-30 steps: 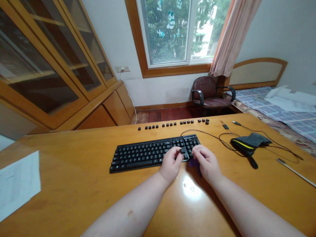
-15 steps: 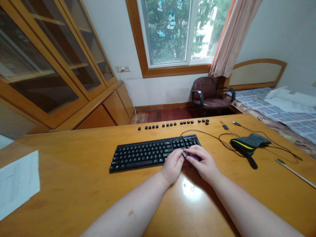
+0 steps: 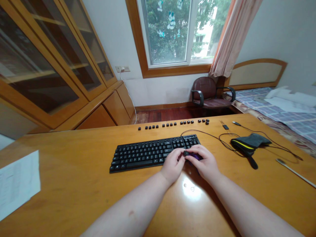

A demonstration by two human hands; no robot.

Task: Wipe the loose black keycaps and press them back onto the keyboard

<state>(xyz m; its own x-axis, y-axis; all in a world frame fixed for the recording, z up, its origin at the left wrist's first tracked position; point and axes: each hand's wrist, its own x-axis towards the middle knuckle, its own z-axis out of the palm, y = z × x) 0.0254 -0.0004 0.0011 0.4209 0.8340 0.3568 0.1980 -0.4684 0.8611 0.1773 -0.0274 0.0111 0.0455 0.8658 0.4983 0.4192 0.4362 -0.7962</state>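
A black keyboard (image 3: 148, 153) lies across the middle of the wooden desk (image 3: 74, 184). Both hands meet at its right front corner. My left hand (image 3: 172, 164) is closed, its fingertips pinching a small black keycap (image 3: 185, 153). My right hand (image 3: 206, 163) is closed round a purple tool (image 3: 197, 157) and touches the same keycap. A row of loose black keycaps (image 3: 172, 124) is lined up along the far edge of the desk, behind the keyboard.
A black pouch with a yellow stripe (image 3: 248, 144) and black cables (image 3: 222, 138) lie to the right. A thin metal rod (image 3: 295, 172) sits near the right edge. A white paper (image 3: 17, 182) lies at the left. Behind stand a chair (image 3: 209, 93), cabinets (image 3: 49, 65) and a bed (image 3: 283, 108).
The hands have drawn together over the keyboard's right end. The keycap held in the left fingers a second ago is now pinched between both hands.
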